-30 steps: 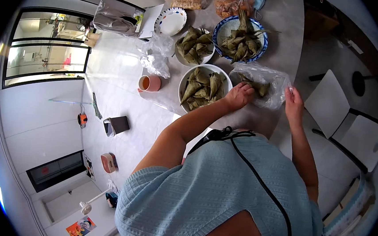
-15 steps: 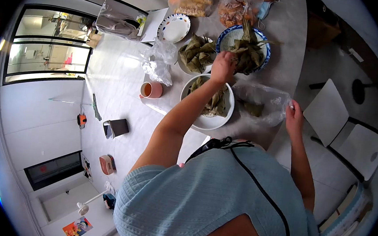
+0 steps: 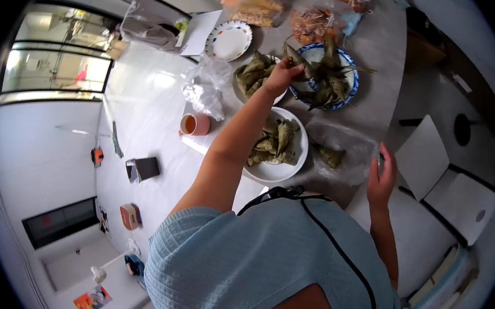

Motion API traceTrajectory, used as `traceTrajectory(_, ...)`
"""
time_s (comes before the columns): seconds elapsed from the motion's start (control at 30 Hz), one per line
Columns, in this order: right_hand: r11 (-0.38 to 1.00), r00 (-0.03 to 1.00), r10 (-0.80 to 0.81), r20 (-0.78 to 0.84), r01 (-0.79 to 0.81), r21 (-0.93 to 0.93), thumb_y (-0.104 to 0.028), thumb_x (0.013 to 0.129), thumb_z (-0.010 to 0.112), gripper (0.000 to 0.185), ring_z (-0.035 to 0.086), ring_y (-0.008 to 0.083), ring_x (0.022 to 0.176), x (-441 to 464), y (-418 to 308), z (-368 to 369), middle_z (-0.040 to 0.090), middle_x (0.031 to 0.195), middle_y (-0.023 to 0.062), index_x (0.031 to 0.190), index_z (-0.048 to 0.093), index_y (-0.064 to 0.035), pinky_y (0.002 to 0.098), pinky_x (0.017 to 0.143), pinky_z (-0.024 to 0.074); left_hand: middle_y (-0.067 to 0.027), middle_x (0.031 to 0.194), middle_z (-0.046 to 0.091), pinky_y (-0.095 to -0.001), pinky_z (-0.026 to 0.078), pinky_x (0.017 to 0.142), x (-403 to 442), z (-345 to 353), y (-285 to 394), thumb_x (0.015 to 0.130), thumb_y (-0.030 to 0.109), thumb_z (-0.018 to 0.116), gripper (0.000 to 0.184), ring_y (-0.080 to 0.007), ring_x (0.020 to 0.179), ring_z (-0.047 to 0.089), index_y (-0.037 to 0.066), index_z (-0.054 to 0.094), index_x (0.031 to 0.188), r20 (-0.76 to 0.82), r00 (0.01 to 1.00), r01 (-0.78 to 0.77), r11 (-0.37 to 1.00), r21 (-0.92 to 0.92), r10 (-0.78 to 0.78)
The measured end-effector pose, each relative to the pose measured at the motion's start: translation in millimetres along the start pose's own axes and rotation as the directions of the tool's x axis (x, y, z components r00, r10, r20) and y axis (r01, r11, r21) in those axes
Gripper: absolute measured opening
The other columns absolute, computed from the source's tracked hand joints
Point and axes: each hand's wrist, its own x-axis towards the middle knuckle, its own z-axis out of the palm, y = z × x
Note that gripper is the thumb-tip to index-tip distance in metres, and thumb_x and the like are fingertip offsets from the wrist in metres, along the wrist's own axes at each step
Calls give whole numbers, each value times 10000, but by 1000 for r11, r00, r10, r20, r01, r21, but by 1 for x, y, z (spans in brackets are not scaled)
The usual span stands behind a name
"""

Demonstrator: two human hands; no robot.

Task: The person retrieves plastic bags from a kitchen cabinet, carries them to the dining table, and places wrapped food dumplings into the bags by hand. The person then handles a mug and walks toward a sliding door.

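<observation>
My left hand [image 3: 284, 77] is closed on a zongzi [image 3: 299, 64], a leaf-wrapped dumpling, over the edge of the blue-rimmed bowl [image 3: 355, 84]. More zongzi [image 3: 328, 91] lie in that bowl. Just left of it, a white plate of zongzi [image 3: 251, 73] is partly covered by my hand and forearm. Nearer to me, a white basin [image 3: 301, 153] holds several zongzi. My right hand [image 3: 382, 175] is beside the mouth of a clear plastic bag [image 3: 353, 142], its fingers apart and gripping nothing visible. One zongzi [image 3: 331, 156] rests in the bag.
A pink mug [image 3: 200, 124] with brown liquid, a crumpled clear bag [image 3: 206, 90] and a dotted-rim plate [image 3: 229, 40] stand on the left of the table. Bags of food [image 3: 313, 23] lie at the far side. A white chair [image 3: 428, 148] is at right.
My left hand has moved up and slightly left, lifting a zongzi from the blue-rimmed bowl. My right hand has let go of the bag's edge and its fingers have spread.
</observation>
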Motion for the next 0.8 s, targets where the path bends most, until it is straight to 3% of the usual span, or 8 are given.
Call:
traceTrajectory(0.03,999,1000,-11,13,11,44,-96,865,541,365,481,299,1135,-2,4,1,513,1233,150,1218,496,-13,382,963,366,-124,1064,597,-374,465,847,-5,-4,-2,856,116,604,321,-231,1005,560,-11,505,1134,-22,1000,-14,1000,6,14)
traceTrajectory(0.1,994,999,-33,18,31,103,-82,858,545,359,481,296,1136,-2,7,1,516,1231,146,1208,507,-15,382,963,367,-117,1110,583,-394,414,927,-11,-9,-5,874,195,590,327,-245,1062,529,10,522,1135,222,975,66,933,-353,15)
traceTrajectory(0.2,991,994,-93,62,86,100,-56,844,550,361,492,297,1125,-2,6,-8,529,1212,148,1201,514,-17,381,960,372,-105,1143,577,-403,351,996,-38,7,0,897,254,546,341,-254,1102,510,21,528,1146,229,973,111,894,-435,-9)
traceTrajectory(0.4,966,971,-233,52,225,128,-14,826,546,354,517,281,1110,-5,5,-17,552,1191,129,1180,534,-26,357,943,395,-109,1138,590,-430,384,970,-59,11,-17,893,250,543,311,-249,1098,529,10,553,1090,150,987,25,887,-462,50)
traceTrajectory(0.5,961,966,-251,67,241,134,-22,821,556,376,505,292,1121,-6,11,-20,545,1201,133,1195,521,-27,366,952,388,-83,1100,593,-414,409,941,-72,12,-24,881,203,555,246,-239,1048,551,58,550,1080,129,988,133,862,-489,-79)
traceTrajectory(0.6,959,951,-285,120,283,29,-88,808,606,482,486,317,1145,-8,15,-20,504,1248,159,1261,450,-28,401,970,366,-80,1106,583,-431,432,915,-99,30,-26,859,156,585,268,-262,1034,557,68,522,1103,220,973,165,885,-436,-73)
traceTrajectory(0.67,961,975,-200,97,214,-175,-146,801,632,600,469,326,1168,-10,14,-19,454,1300,167,1324,360,-36,420,986,350,-85,1107,574,-440,472,878,-115,39,-37,841,112,602,298,-272,1029,567,76,500,1118,262,963,187,863,-470,-66)
traceTrajectory(0.8,974,992,-65,108,86,-207,-163,787,647,627,478,338,1147,-17,38,-1,407,1333,184,1328,352,-48,403,937,397,-82,1085,581,-387,515,849,-153,63,-63,832,102,617,290,-244,1001,582,40,533,1102,258,879,460,857,-232,-401)
